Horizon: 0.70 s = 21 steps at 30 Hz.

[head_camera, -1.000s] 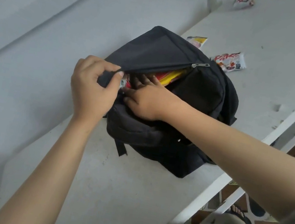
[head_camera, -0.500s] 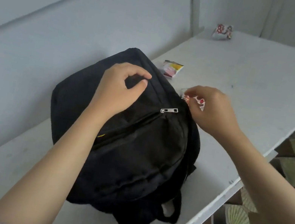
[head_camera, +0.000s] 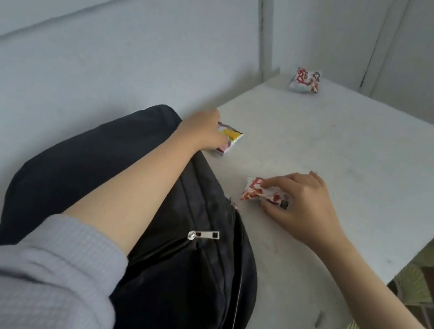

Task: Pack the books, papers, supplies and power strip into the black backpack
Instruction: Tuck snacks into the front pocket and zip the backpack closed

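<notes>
R hand (head_camera: 304,206) pinches packet (head_camera: 259,190) (by backpack (head_camera: 190,275)).

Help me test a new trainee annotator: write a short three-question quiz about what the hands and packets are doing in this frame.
1. True or false: the right hand grips a red-and-white packet beside the black backpack.
2. Multiple choice: what does the left hand touch? A. the yellow packet B. the zipper pull C. the wall
3. Short answer: how many packets are visible outside the black backpack?
Key: 1 true; 2 A; 3 three, including the far-corner packet.
</notes>
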### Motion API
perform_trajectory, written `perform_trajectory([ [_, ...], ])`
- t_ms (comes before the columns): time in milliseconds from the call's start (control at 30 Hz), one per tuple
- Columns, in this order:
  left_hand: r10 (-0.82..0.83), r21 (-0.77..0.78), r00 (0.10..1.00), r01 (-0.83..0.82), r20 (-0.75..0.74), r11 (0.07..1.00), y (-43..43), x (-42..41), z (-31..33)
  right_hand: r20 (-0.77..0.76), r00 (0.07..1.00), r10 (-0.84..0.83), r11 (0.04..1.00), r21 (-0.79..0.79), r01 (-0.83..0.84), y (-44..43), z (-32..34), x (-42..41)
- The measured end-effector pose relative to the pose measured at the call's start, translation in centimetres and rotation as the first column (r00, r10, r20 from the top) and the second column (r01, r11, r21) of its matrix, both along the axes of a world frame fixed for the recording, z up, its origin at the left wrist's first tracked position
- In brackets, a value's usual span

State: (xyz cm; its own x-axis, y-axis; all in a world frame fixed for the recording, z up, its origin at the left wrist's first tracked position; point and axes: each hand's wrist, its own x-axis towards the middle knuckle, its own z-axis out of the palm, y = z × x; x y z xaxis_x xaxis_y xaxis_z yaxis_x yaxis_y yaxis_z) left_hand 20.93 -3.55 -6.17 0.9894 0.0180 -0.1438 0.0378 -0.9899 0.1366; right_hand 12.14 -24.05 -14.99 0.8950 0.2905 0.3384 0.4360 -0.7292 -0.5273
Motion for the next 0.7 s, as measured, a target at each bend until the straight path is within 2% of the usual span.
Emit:
perform_trajectory([
  [200,0.014,0.084,0.988,-0.001,-0.157,0.996,-0.3,2.7,-2.7,0.021,0.992,-0.128,0.988,0.084,0.126,-0.9,-0.2,0.9],
  [300,-0.011,0.076,0.997,0.017,-0.073,0.997,0.0,2.9,-3.3,0.03,0.986,-0.167,0.977,0.14,0.161,-1.2,0.0,1.1],
  [400,-0.014,-0.098,0.999,0.018,0.044,0.995,0.0,2.6,-3.0,0.01,0.986,-0.168,0.965,0.205,0.163,-1.3,0.4,1.0],
  [533,0.038,-0.421,0.972,0.065,0.232,0.905,-0.4,0.7,-0.5,0.034,0.987,-0.155,0.954,0.264,0.141,-1.1,0.8,0.3],
  [600,0.053,-0.482,0.95,0.108,0.309,0.869,-0.2,-1.1,1.3,0.05,0.989,-0.142,0.95,0.288,0.122,-0.9,1.3,-0.2],
  [700,0.034,-0.472,0.928,0.157,0.371,0.868,1.1,-4.9,3.8,0.081,0.991,-0.11,0.947,0.311,0.08,0.0,2.2,-1.5],
])
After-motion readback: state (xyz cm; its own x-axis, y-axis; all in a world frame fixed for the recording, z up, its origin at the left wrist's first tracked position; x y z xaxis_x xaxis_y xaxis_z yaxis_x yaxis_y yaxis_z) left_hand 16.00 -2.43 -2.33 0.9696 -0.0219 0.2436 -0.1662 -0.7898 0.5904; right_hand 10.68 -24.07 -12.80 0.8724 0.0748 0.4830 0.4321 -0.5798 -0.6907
